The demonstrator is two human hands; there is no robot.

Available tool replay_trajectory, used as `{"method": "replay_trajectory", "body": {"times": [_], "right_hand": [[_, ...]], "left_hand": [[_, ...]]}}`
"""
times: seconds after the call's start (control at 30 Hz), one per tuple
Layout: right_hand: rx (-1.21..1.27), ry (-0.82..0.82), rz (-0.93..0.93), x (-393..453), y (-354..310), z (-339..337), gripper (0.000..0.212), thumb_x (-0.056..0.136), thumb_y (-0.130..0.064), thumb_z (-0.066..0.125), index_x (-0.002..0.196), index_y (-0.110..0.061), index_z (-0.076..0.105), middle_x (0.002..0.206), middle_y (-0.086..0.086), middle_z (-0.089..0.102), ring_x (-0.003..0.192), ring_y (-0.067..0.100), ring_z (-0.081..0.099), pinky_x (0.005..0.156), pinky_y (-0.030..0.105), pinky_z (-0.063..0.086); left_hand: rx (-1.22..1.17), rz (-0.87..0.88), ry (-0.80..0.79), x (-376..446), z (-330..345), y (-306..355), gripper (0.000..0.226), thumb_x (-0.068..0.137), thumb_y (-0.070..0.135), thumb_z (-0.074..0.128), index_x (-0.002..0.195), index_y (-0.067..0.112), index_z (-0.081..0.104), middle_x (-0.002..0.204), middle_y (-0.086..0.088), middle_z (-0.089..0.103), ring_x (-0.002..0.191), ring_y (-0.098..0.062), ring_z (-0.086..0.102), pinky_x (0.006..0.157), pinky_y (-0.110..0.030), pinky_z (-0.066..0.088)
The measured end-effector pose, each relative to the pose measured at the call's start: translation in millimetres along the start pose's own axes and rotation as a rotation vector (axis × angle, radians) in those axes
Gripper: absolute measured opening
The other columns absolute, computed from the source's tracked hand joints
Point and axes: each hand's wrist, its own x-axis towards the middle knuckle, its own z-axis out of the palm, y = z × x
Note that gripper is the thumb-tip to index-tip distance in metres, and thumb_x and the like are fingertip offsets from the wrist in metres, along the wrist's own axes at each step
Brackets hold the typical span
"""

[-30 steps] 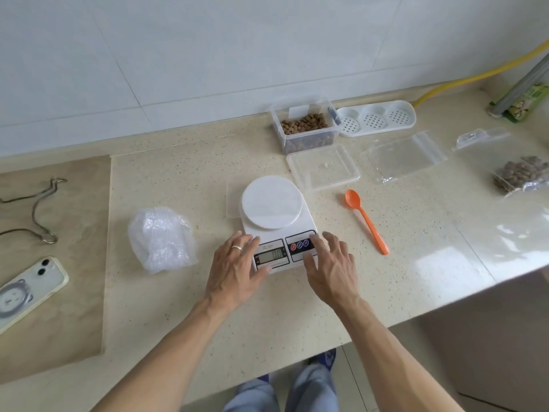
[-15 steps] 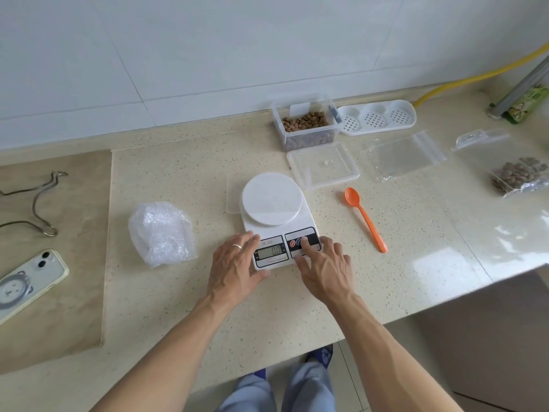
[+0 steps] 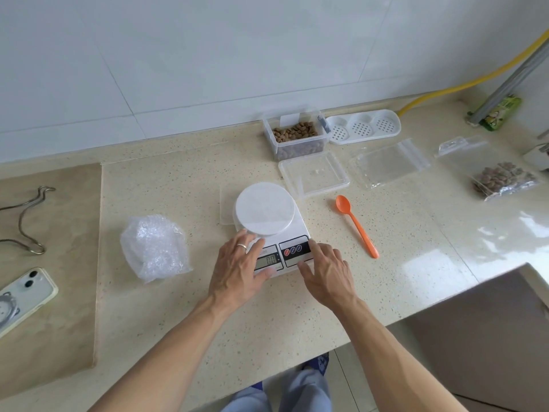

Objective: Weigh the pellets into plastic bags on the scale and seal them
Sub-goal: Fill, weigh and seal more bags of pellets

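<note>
A white digital scale [image 3: 269, 217] with a round bare platform stands mid-counter, its display lit. My left hand [image 3: 237, 270] rests with straight fingers on the scale's front left corner, the thumb by the display. My right hand [image 3: 325, 272] lies at the front right corner, fingers straight beside the button panel. A clear tub of brown pellets [image 3: 295, 136] stands open at the back, its lid [image 3: 315, 173] lying in front of it. An orange spoon [image 3: 356, 226] lies right of the scale. An empty zip bag [image 3: 389, 162] and a bag with pellets [image 3: 499, 178] lie at the right.
A crumpled bubble-wrap bag [image 3: 154, 246] sits left of the scale. A phone [image 3: 22, 298] and a metal wire hook [image 3: 26, 221] lie on the darker slab at far left. A white perforated tray [image 3: 364, 126] and a yellow hose [image 3: 463, 81] are at the back right. The counter edge cuts in at the right.
My right hand's finger has come off the scale's buttons and the hand now lies at the front right corner. My left hand has slid up to the platform's edge.
</note>
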Motion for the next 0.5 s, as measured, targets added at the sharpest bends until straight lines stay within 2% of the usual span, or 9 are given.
{"method": "replay_trajectory", "body": {"times": [0.17,0.27,0.4,0.5], "right_hand": [[0.088,0.126,0.142,-1,26,-20,0.060,0.097,-0.042,0.053,0.147,-0.012,0.035,0.143,0.009,0.047,0.131,0.028,0.042,0.105,0.042,0.039],[0.202,0.231,0.277,0,52,-37,0.058,0.094,-0.040,0.060,0.142,-0.012,0.042,0.129,0.008,0.055,0.120,0.026,0.046,0.099,0.040,0.041],[0.327,0.299,0.458,7,88,-51,0.050,0.093,-0.042,0.062,0.132,-0.011,0.055,0.121,0.006,0.059,0.115,0.024,0.050,0.092,0.035,0.042],[0.453,0.326,0.516,22,106,-55,0.035,0.093,-0.039,0.063,0.117,-0.014,0.069,0.115,0.007,0.065,0.106,0.022,0.057,0.084,0.034,0.048]], "left_hand": [[-0.069,0.062,0.052,40,-10,19,0.060,0.086,0.048,0.065,0.132,0.011,0.055,0.137,-0.012,0.052,0.139,-0.031,0.035,0.107,-0.046,0.037],[-0.083,0.106,0.056,65,-9,34,0.056,0.086,0.043,0.067,0.130,0.010,0.057,0.136,-0.012,0.053,0.137,-0.033,0.037,0.104,-0.047,0.037],[-0.097,0.159,0.040,92,-1,56,0.055,0.085,0.041,0.069,0.128,0.008,0.058,0.134,-0.013,0.055,0.136,-0.034,0.039,0.103,-0.047,0.038],[-0.103,0.174,0.025,106,4,68,0.053,0.087,0.040,0.065,0.129,0.009,0.057,0.136,-0.013,0.053,0.137,-0.032,0.037,0.105,-0.046,0.037]]}}
